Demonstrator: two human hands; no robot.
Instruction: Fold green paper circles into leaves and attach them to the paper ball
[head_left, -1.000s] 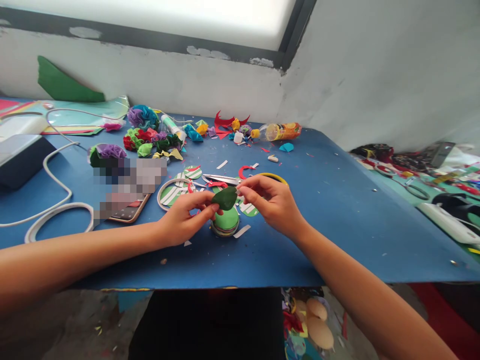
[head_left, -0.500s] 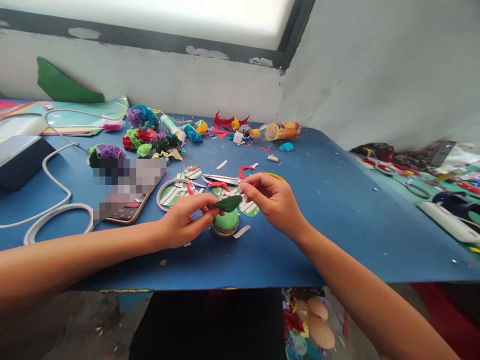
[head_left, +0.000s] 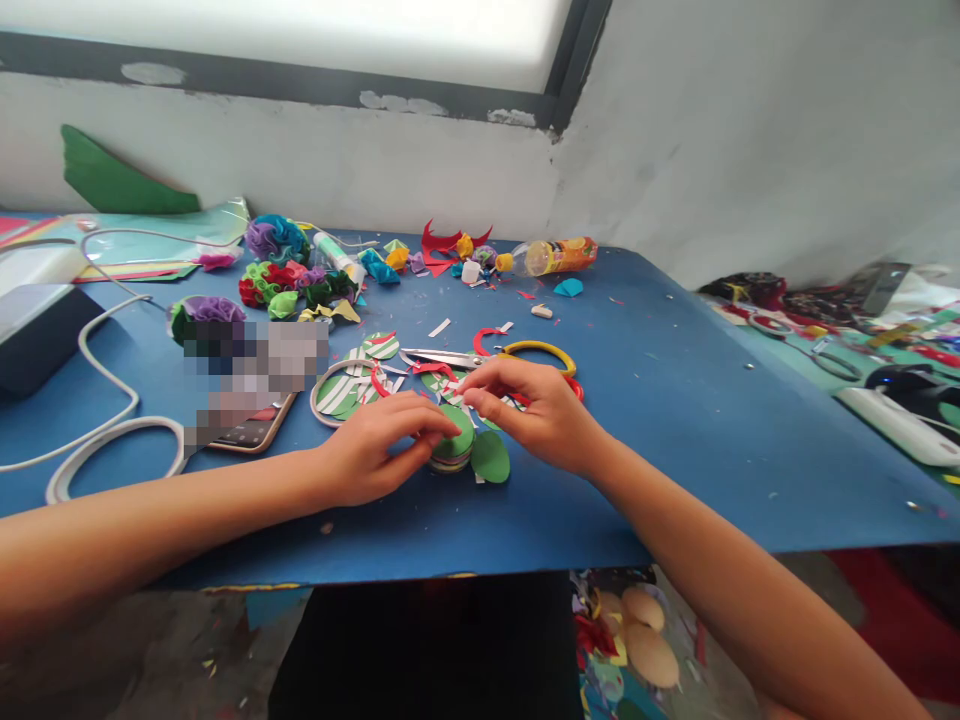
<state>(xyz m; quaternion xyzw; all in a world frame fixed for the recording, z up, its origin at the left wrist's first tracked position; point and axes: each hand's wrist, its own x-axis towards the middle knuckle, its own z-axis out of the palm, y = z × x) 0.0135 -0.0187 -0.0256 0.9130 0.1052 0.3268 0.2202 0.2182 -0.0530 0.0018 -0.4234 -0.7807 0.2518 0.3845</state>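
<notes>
My left hand (head_left: 394,440) has its thumb and fingertips together at the top green paper circle (head_left: 457,425) of a small round stack. Against the stack's right side lies a loose green paper circle (head_left: 492,458). My right hand (head_left: 536,405) is closed in a pinch just above and right of the stack; what it pinches is too small to make out. Behind the hands lie scissors (head_left: 537,350) with yellow and red handles, their blades pointing left. Green circles with white strips (head_left: 349,388) are spread around a white ring (head_left: 321,400), partly hidden by my hands.
A phone (head_left: 259,428) and a white cable (head_left: 112,375) lie to the left. Ruffled paper flowers (head_left: 277,238), a glue stick (head_left: 335,257), red paper scraps (head_left: 439,248) and an orange-labelled bottle (head_left: 555,256) line the back. The table's front edge (head_left: 360,580) is close to me.
The green paper piece that my left hand held up now lies beside the stack. My left hand has come down onto the stack; my right hand has moved slightly left and down.
</notes>
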